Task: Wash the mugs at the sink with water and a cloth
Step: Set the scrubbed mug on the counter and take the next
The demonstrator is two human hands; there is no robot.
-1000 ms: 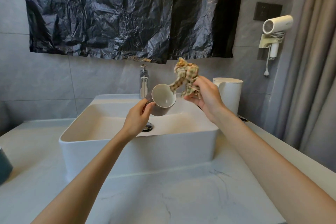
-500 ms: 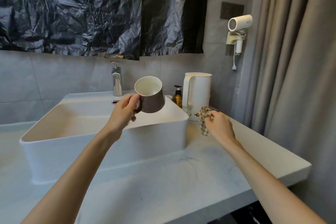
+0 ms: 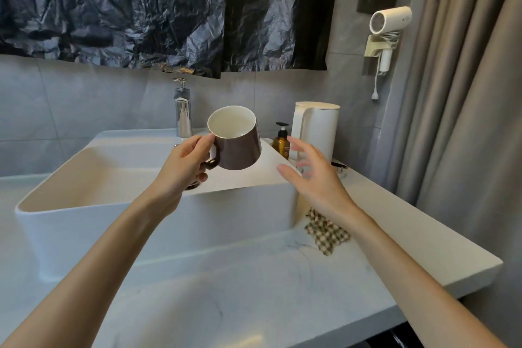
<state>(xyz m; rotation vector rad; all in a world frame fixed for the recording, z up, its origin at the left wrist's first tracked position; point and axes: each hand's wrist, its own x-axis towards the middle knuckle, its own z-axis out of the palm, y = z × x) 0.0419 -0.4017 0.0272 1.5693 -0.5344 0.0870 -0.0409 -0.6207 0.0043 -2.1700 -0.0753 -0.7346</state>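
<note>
My left hand (image 3: 183, 167) grips the handle of a brown mug (image 3: 237, 144) with a white inside, held tilted above the right part of the white sink (image 3: 141, 217). My right hand (image 3: 313, 178) hovers just right of the mug, fingers spread, holding nothing and not touching the mug. The checked cloth (image 3: 324, 232) lies crumpled on the counter beside the sink's right wall, partly hidden under my right wrist. The chrome tap (image 3: 183, 113) stands behind the basin with no water running.
A white kettle (image 3: 316, 130) and a brown pump bottle (image 3: 281, 141) stand at the back right of the marble counter (image 3: 254, 299). A hair dryer (image 3: 387, 22) hangs on the wall beside a grey curtain (image 3: 466, 121). Black plastic sheet (image 3: 158, 8) covers the wall above.
My right hand put the cloth down on the counter right of the sink, let it go, and rose toward the mug. My left hand kept hold of the mug.
</note>
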